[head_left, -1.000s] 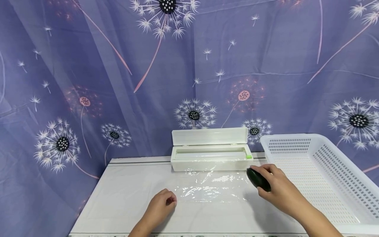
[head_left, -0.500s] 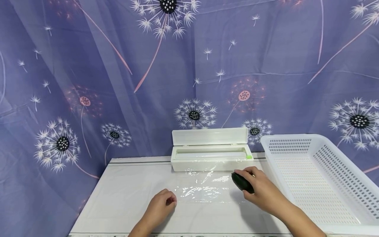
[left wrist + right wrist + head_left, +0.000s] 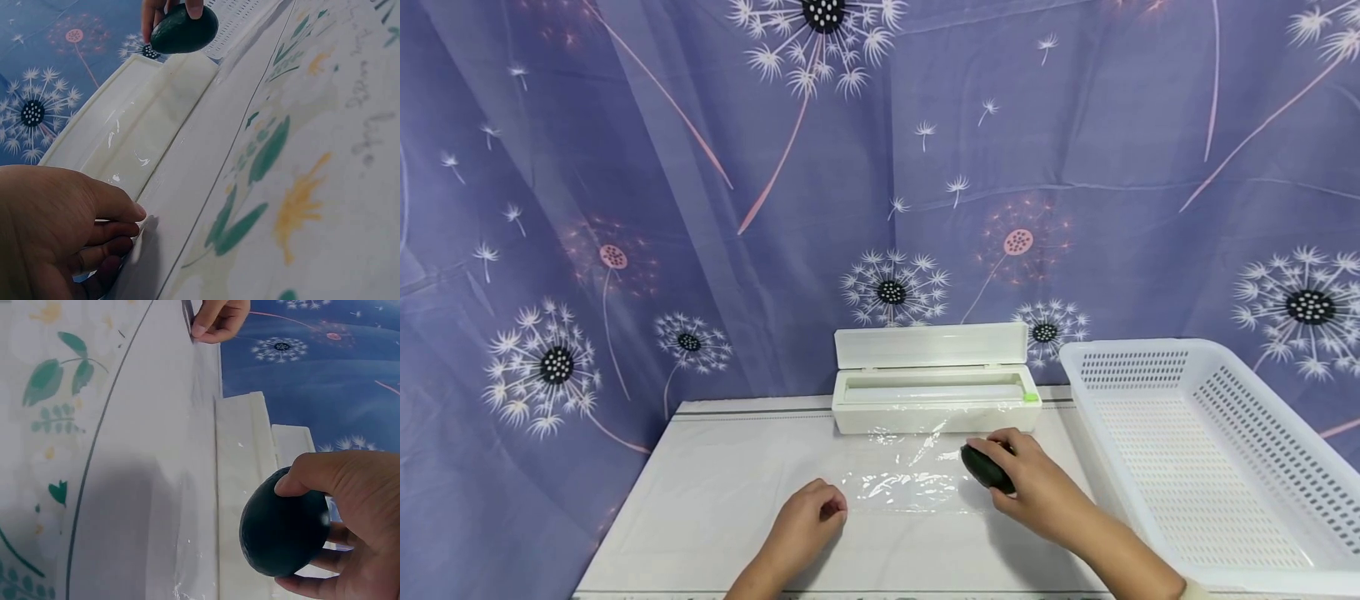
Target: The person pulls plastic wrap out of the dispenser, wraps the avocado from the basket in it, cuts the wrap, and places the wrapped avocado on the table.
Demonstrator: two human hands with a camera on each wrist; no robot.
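Note:
My right hand (image 3: 1037,492) grips a dark green avocado (image 3: 987,469), thumb on one side and fingers on the other, above the right part of a sheet of cling film (image 3: 910,487). Its glossy, egg-shaped body shows large in the right wrist view, with my right thumb (image 3: 300,478) across its top. The clear film stretches forward from a white dispenser box (image 3: 936,418), whose lid (image 3: 932,346) stands raised behind the roll (image 3: 932,393). At the film's near left corner, my left hand (image 3: 805,521) pinches the edge between thumb and curled fingers (image 3: 115,231).
A white perforated plastic basket (image 3: 1120,492) stands on the right of the table, beside my right forearm. A green cutter slider (image 3: 1030,397) sits at the box's right end. Behind the white tablecloth (image 3: 700,500) hangs a purple dandelion-print curtain (image 3: 775,317).
My right hand has carried the avocado leftward, from near the box's right end to over the film's right part. The left hand stays at the film's corner.

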